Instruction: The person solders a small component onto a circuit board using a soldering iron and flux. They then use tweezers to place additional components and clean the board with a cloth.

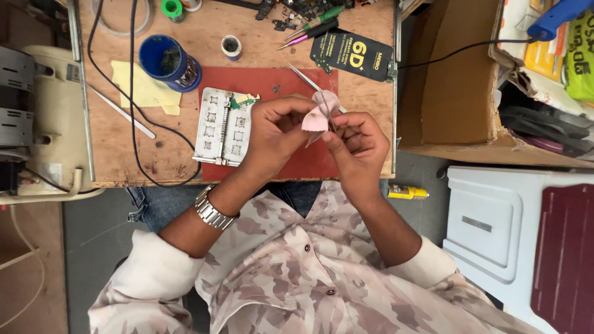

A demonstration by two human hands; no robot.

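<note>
A: How is the pink cloth (320,110) expected to handle?

B: It is judged light, soft and limp, not fragile; it is bunched into folds. It is held above the near edge of the red mat (272,83), between both hands. The left hand (272,133) is closed on its left folds. The right hand (357,145) is pinched shut on its right side, along with thin metal tweezers (309,80), it seems. A pinch at a folded edge is judged the best hold.

A: Which packages and labels are noted?

B: From left: a blue cup (168,60) with a printed band, far left; a perforated metal plate (223,127) on the mat; a black rectangular card package (352,55) with yellow lettering, far right; a small yellow tube (407,192) on the floor, near; a brown cardboard box (458,80); yellow-green printed packets (578,55), far right.
</note>
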